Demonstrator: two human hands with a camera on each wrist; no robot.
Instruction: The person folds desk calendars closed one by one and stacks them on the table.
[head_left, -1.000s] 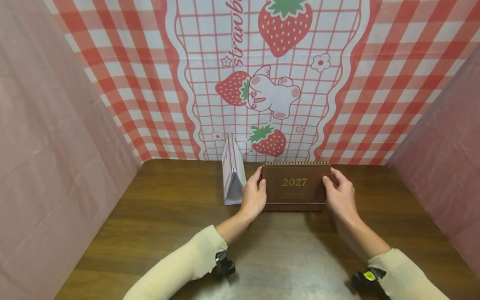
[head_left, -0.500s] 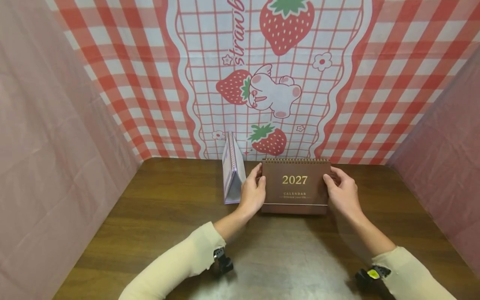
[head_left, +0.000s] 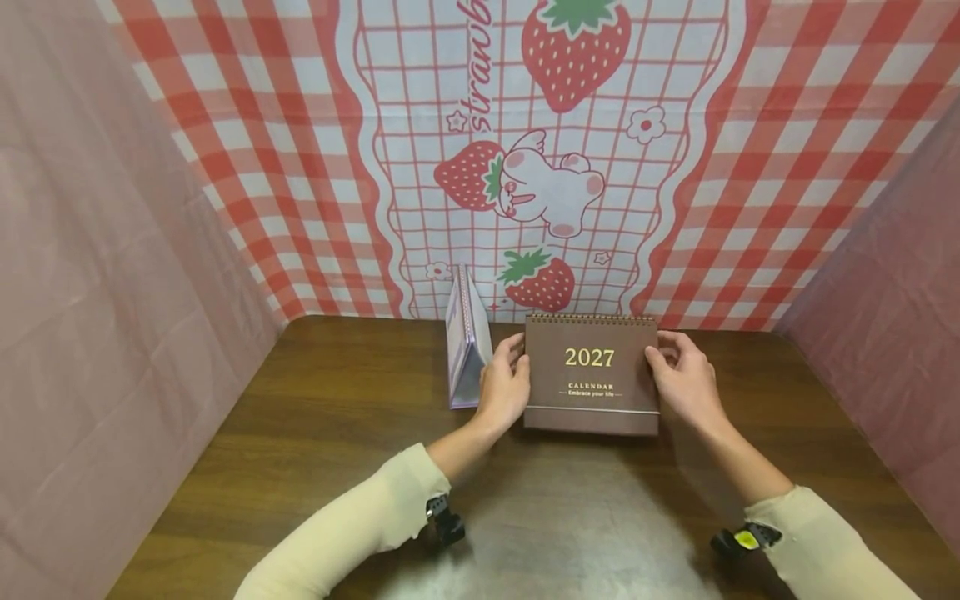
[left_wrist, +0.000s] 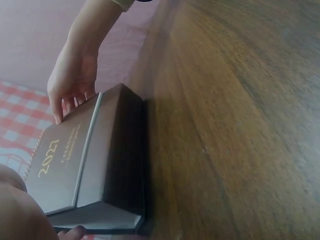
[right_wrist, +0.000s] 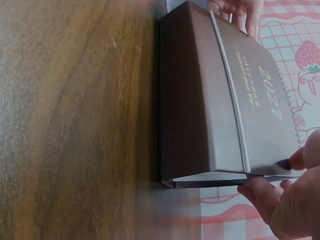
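Note:
A brown spiral-bound desk calendar (head_left: pixel 590 372) marked 2027 stands on the table in the head view, its cover facing me and leaning back. My left hand (head_left: pixel 504 392) holds its left side, thumb at the front edge and the other fingers partly hidden behind. At the opposite side my right hand (head_left: pixel 686 383) pinches the edge in the same way. Both wrist views show the calendar's folded base (left_wrist: pixel 127 145) beside the wood surface, with a hollow under the cover. Just left of my left hand is a second desk calendar (head_left: pixel 467 350), pale purple and white, standing end-on.
The brown wooden table (head_left: pixel 360 467) reaches back to a red-and-white checked cloth (head_left: pixel 300 167) with strawberry prints. Pink cloth (head_left: pixel 135 292) hangs at the left, and more pink drapery (head_left: pixel 885 317) at the right. The second calendar stands near the table's back edge.
The brown calendar's cover has tilted back and its lower edge has come slightly toward me, so its gold lettering reads clearly. Both hands keep hold of its sides. The second calendar stays put.

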